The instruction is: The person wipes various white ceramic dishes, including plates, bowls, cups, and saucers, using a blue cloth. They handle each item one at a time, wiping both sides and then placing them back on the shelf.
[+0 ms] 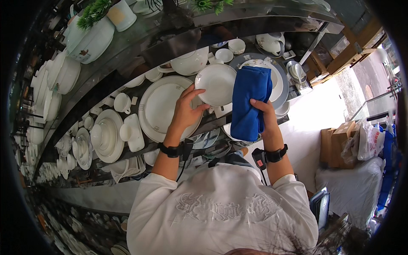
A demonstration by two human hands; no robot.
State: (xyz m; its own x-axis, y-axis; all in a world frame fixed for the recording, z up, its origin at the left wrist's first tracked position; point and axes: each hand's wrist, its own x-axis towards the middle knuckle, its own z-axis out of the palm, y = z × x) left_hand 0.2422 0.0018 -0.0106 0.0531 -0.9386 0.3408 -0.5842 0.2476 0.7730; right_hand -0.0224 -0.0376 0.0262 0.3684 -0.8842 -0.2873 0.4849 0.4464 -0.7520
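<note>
My left hand [186,111] grips a white shallow ceramic bowl [217,85] by its left rim, with the thumb below and the fingers along the edge. In my right hand [268,116] is a folded blue cloth [249,102], held from its right side. The cloth is beside the bowl and overlaps its right edge in the view. Beneath my left hand lies a large white plate [161,110] with a patterned rim. Behind the cloth, partly hidden, a white plate sits on a grey-blue charger plate [284,91].
A dark display shelf carries cups [122,102], stacked plates [110,134] and a teapot [270,43]. Its upper ledge [204,33] curves above my hands, holding tureens [91,40] and a potted plant. Cardboard boxes [342,143] stand at the right.
</note>
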